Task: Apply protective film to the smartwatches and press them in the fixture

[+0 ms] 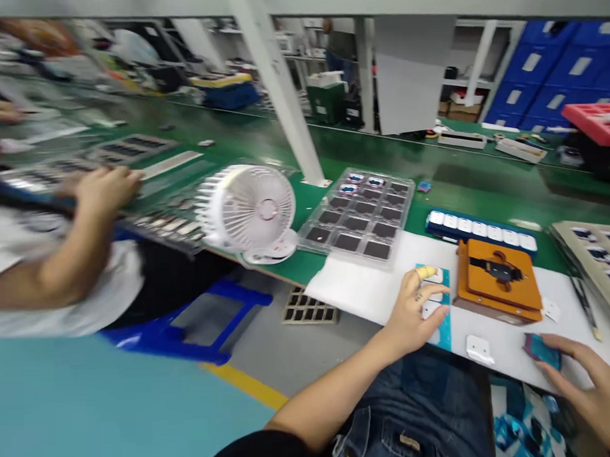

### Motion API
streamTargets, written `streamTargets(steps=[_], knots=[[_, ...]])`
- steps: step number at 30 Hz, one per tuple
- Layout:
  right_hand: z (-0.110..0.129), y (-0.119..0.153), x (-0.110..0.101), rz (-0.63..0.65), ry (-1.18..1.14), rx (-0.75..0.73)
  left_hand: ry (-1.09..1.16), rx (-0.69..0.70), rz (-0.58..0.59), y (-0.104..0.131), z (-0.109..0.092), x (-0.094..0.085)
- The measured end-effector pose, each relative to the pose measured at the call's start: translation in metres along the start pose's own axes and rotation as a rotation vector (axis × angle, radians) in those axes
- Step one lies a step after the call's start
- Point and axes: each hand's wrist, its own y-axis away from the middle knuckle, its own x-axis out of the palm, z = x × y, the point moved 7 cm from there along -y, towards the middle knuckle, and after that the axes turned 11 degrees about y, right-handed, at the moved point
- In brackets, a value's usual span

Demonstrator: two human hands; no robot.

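Observation:
My left hand (413,318) is over a light-blue sheet (445,333) with white square pieces, its fingers apart and a yellow cover on one fingertip. Between the thumb and fingers of my right hand (583,369) is a small blue-and-purple piece (543,351), near the front edge of the white mat (347,287). A white plate with small holes (479,349) lies between the hands. Behind it stands an orange block fixture (501,275) with a black part on top. Tweezers (585,305) rest on the right.
A clear tray with dark compartments (357,216), a white fan (257,207) and a blue strip of white pieces (480,230) are on the green bench. A beige tray (596,258) is at right. Another person's arm (85,249) is at left. Blue film scraps (526,424) lie below.

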Motion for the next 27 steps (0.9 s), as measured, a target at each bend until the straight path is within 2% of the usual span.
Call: streamTargets(steps=[2,5,7,12,18,27], knots=[[0.013,-0.006,-0.019,0.012,0.101,-0.011,0.006,-0.031,-0.001,0.0,0.002,-0.002],[0.038,-0.031,-0.042,-0.09,0.118,-0.032,-0.007,-0.067,0.009,-0.001,0.005,-0.002],[0.06,-0.055,-0.039,-0.08,0.074,-0.103,-0.015,-0.089,0.024,-0.001,0.007,-0.002],[0.101,-0.108,-0.006,0.058,0.017,-0.256,0.015,-0.169,-0.012,-0.001,0.015,-0.006],[0.107,-0.121,0.011,0.198,-0.031,-0.241,0.083,-0.24,-0.021,-0.004,0.021,-0.009],[0.101,-0.12,0.016,0.198,-0.119,-0.195,0.092,-0.254,-0.011,-0.006,0.021,-0.009]])
